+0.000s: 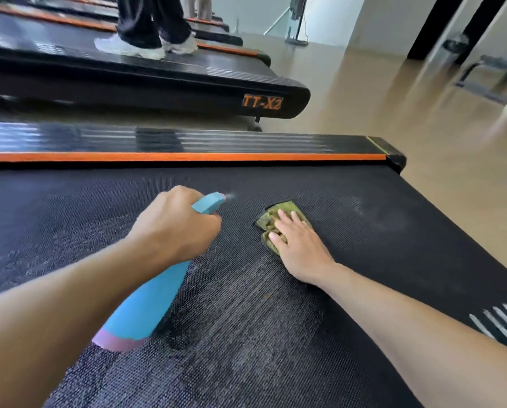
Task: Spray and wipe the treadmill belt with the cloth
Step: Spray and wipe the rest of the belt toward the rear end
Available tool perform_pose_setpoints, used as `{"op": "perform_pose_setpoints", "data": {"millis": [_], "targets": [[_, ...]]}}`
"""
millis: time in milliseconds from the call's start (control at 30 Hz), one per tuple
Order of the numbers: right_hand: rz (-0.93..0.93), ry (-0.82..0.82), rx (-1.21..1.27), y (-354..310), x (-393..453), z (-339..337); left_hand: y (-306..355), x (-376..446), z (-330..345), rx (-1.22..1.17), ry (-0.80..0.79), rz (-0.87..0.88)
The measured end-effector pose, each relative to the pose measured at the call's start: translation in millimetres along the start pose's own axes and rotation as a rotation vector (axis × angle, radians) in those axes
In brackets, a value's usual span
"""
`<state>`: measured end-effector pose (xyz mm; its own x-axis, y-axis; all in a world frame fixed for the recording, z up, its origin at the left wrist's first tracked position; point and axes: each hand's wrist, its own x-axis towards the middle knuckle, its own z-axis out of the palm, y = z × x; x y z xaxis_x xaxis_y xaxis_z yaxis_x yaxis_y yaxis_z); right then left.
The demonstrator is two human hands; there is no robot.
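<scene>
The black textured treadmill belt (364,237) fills the lower view, with damp streaks across its middle. My left hand (175,225) grips a blue spray bottle (155,295) by its neck, nozzle pointing away toward the far side, with a faint mist at the tip. To its right lies a folded green cloth (271,219) on the belt. My right hand (299,242) presses flat on the cloth with straight fingers, covering most of it.
An orange-trimmed side rail (187,156) borders the belt's far side. Beyond it stands another treadmill (187,92) with a person's legs and white shoes (146,47) on it. Tan floor (423,113) spreads to the right, with a bench frame (487,75) at the far right.
</scene>
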<state>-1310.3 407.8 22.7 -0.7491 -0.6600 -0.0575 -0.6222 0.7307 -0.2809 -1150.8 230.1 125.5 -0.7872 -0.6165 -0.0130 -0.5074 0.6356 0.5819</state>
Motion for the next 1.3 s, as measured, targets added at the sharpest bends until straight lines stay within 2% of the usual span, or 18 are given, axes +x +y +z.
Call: {"op": "perform_pose_setpoints", "data": {"millis": [133,433,567,633,767,833,1033,1200,1300], "targets": [[-0.013,0.016,0.020,4.3,0.6,1.7,0.9,1.9,4.7,0.025,0.044,-0.035],[0.143,0.032,-0.033,-2.3,-18.7,0.0,-29.1,-11.6,-27.1,-0.257,0.178,-0.070],[0.242,0.052,-0.014,-43.8,-7.0,3.3,-61.8,-11.5,-54.2,-0.384,0.212,-0.108],[0.118,0.043,-0.023,-92.3,-10.4,14.6,-80.2,-11.1,-71.6,-0.371,0.143,-0.139],[-0.289,-0.107,0.015,-197.5,-26.5,46.5,-109.6,-18.5,-91.3,-0.101,-0.122,-0.162],[-0.377,-0.134,0.003,-224.7,-25.1,54.2,-126.0,-20.8,-91.7,-0.006,-0.175,-0.156],[-0.359,-0.190,-0.062,-233.1,-17.1,58.3,-147.6,-21.8,-117.1,-0.089,-0.281,-0.241],[-0.362,-0.180,-0.044,-275.0,58.3,65.3,-147.7,-15.1,-111.5,-0.070,-0.252,-0.302],[-0.368,-0.165,-0.026,-265.9,94.2,62.4,-146.1,0.4,-102.3,-0.090,-0.200,-0.319]]}}
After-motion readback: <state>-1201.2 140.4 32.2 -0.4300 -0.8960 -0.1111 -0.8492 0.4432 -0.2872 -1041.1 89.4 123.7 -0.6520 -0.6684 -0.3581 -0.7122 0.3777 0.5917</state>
